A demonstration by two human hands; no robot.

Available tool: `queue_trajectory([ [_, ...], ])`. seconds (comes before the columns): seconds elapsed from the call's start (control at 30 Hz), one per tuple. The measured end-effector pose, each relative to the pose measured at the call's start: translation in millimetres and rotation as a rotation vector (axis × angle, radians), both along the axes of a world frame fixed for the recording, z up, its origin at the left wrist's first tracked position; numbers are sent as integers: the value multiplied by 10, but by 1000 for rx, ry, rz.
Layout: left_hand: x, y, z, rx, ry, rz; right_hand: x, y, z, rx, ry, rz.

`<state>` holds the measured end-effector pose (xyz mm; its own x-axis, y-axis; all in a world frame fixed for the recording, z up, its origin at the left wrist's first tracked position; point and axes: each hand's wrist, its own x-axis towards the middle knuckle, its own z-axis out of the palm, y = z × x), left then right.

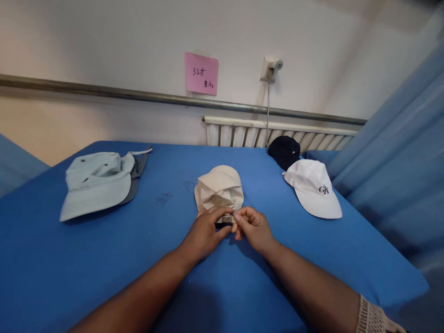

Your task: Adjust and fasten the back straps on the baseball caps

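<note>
A beige baseball cap [219, 185] lies in the middle of the blue-covered table, its brim pointing away from me and its crown partly caved in. My left hand [209, 231] grips the back strap of this cap, thumb below and fingers above. At the strap's right end, my right hand [252, 226] pinches the band between thumb and fingers. Between the hands shows a small metal buckle [226, 219] with a dark strip under it. The fingertips partly hide the strap.
A pale blue cap [97, 180] rests on a dark grey cap [139, 166] at the left. A white cap [314, 187] and a black cap [285, 150] lie at the right. Behind the blue table [145, 273] are a radiator [239, 134] and wall rail [138, 95]; a blue curtain [398, 138] hangs right.
</note>
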<state>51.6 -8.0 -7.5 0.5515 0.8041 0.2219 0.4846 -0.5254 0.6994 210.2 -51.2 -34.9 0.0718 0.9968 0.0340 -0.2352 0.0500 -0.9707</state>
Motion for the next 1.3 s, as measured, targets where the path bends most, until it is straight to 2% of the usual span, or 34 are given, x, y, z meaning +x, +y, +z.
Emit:
queue_trajectory([
  [0.17,22,-22,30,33,58,35,-6,-11,17,37,-22,-14],
  [0.47,53,-75,104,-17,-17,10,-22,17,11,19,-22,-46],
  [0.57,47,-76,126,-161,-86,-36,-2,33,15,32,-29,-64],
  [0.77,51,-36,149,-464,-348,-65,33,24,54,68,-54,-105],
  [0.93,30,-6,125,-688,-521,34,24,0,93,97,-70,-114],
  [1.1,-15,41,166,-778,-681,90,54,19,63,92,-109,-203],
  [1.3,17,41,185,-781,-698,79,49,-32,63,235,-298,-209],
])
